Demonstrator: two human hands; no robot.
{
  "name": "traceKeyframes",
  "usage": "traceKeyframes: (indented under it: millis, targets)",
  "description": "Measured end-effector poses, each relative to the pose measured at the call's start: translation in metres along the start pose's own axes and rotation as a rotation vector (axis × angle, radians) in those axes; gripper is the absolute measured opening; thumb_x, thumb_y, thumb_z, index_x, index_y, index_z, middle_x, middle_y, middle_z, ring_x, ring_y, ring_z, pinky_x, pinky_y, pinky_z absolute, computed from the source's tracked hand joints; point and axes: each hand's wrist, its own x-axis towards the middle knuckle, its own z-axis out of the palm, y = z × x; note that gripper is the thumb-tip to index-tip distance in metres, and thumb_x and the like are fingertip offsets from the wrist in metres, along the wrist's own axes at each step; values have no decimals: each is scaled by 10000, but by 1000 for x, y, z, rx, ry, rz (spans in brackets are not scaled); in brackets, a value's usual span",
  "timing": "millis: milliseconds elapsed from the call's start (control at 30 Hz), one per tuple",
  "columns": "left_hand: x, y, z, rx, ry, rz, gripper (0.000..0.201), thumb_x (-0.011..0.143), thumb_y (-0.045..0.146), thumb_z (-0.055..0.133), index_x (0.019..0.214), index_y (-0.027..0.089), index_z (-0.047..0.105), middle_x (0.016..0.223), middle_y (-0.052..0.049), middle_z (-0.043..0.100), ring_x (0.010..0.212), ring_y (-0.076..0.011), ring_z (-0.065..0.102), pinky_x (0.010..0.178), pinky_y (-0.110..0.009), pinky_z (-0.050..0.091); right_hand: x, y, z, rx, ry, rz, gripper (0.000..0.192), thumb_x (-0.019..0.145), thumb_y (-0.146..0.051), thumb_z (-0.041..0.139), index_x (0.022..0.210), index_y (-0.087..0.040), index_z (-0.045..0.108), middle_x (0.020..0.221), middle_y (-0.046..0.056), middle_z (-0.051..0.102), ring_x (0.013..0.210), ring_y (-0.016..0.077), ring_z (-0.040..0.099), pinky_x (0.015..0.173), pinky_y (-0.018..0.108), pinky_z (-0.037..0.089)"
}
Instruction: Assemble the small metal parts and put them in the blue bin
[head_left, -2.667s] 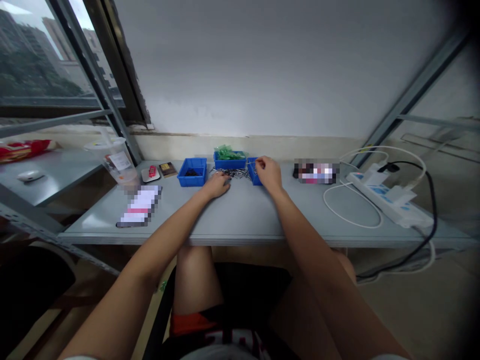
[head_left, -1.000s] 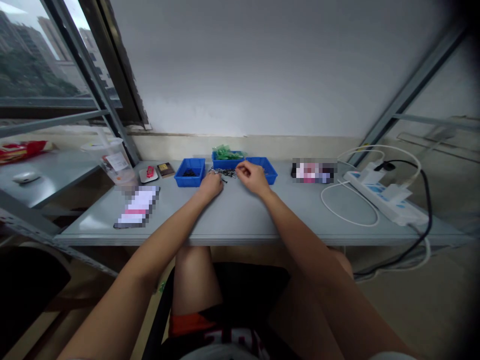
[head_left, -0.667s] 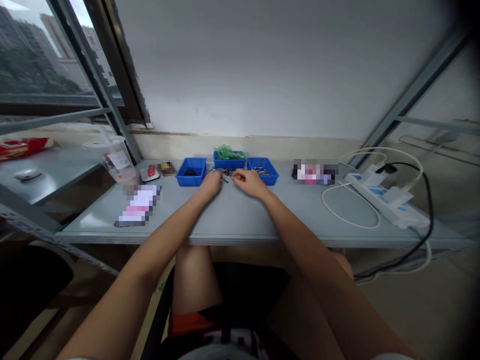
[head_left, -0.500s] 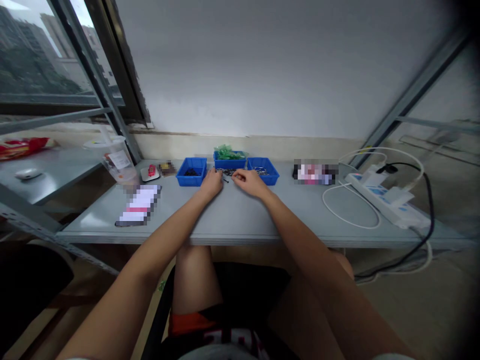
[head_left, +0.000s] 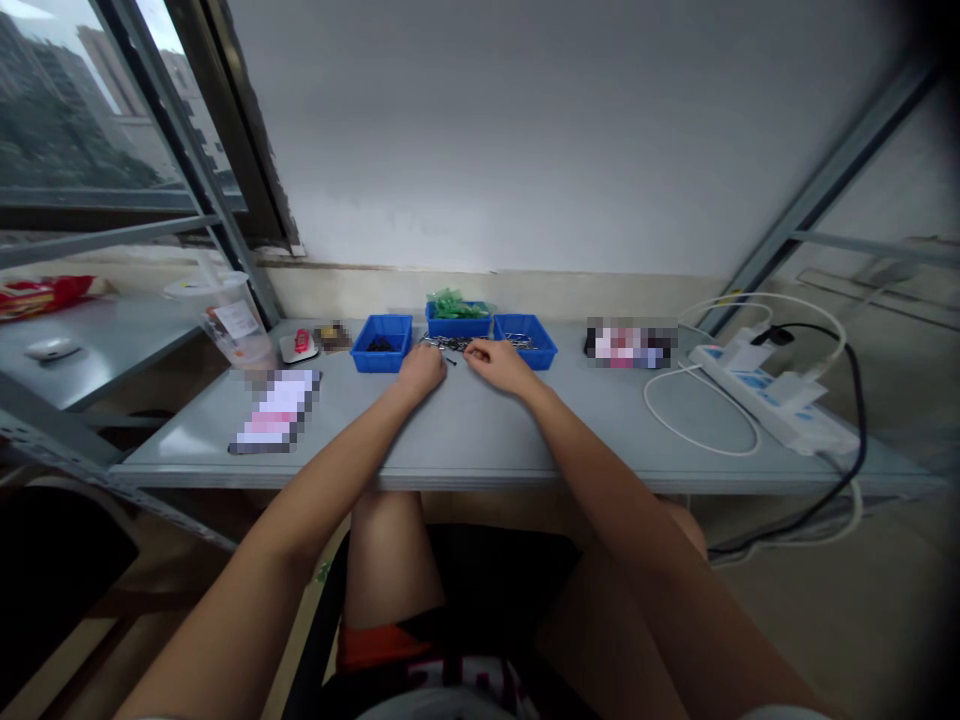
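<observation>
Both hands rest near the far side of the grey desk (head_left: 465, 440), close together but apart. The left hand (head_left: 422, 370) is curled palm-down beside the left blue bin, its fingertips at the near edge of a loose pile of small metal parts (head_left: 459, 343); whether it grips one of them I cannot tell. The right hand (head_left: 493, 361) has thumb and fingers drawn together at the other end of the pile, just before the right blue bin (anything pinched there is too small to make out).

The pile lies on the desk between the hands and the middle blue bin (head_left: 459, 328). One short dark pin (head_left: 451, 361) lies nearer, in the gap between the hands. The left blue bin (head_left: 376, 363) has small black pieces (head_left: 381, 346) in its bottom, the middle one is heaped with green plastic pieces (head_left: 450, 304), and the right blue bin (head_left: 543, 361) contains thin silvery pieces (head_left: 519, 341).

Further left on the desk stand a lidded plastic cup (head_left: 238, 325) with a straw and, nearer, a phone (head_left: 277, 408) with its screen blurred. On the right, a white power strip (head_left: 780, 400) carries plugged-in chargers and cables.
</observation>
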Motion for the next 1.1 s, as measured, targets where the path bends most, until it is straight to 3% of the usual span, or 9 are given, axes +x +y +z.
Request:
traceKeyframes:
  millis: [333, 467, 700, 900, 1100]
  targets:
    - [0, -6, -1, -44, 5, 18, 313, 864, 56, 400, 981, 89, 689, 1068, -203, 671, 1021, -289, 637, 902, -376, 494, 0, 0, 0, 3, -35, 16, 186, 846, -245, 516, 870, -164, 682, 667, 0, 611, 624, 126, 510, 623, 239, 340]
    - [3, -10, -3, -137, 54, 46, 348, 848, 27, 392, 1048, 112, 664, 1051, -170, 692, 1001, -267, 648, 880, -355, 495, -1, 0, 0, -8, -42, 17, 176, 847, -218, 516, 873, -166, 682, 679, 3, 615, 635, 132, 521, 633, 241, 347]
    - [6, -2, -9, -473, 109, 314, 237, 841, 136, 537, 1064, 163, 613, 1006, -66, 707, 863, -173, 646, 808, -272, 497, 0, 2, -2, -6, 63, 70, 231, 868, -223, 527, 1043, -168, 667, 736, 20, 661, 649, 146, 549, 667, 254, 374]
    - [9, -3, -6, -598, 165, 380, 164, 852, 154, 541, 997, 160, 617, 980, -50, 708, 874, -156, 645, 793, -250, 481, 1, 3, -2, -62, 18, 74, 183, 876, -188, 515, 948, -173, 683, 721, 16, 649, 638, 140, 529, 651, 249, 352]
    - [10, -7, -7, -545, 75, 335, 158, 848, 187, 575, 979, 142, 651, 939, -59, 716, 814, -156, 634, 770, -248, 470, 1, 6, 0, -70, -18, 85, 149, 870, -174, 518, 866, -177, 667, 729, 15, 643, 653, 137, 532, 644, 244, 345]
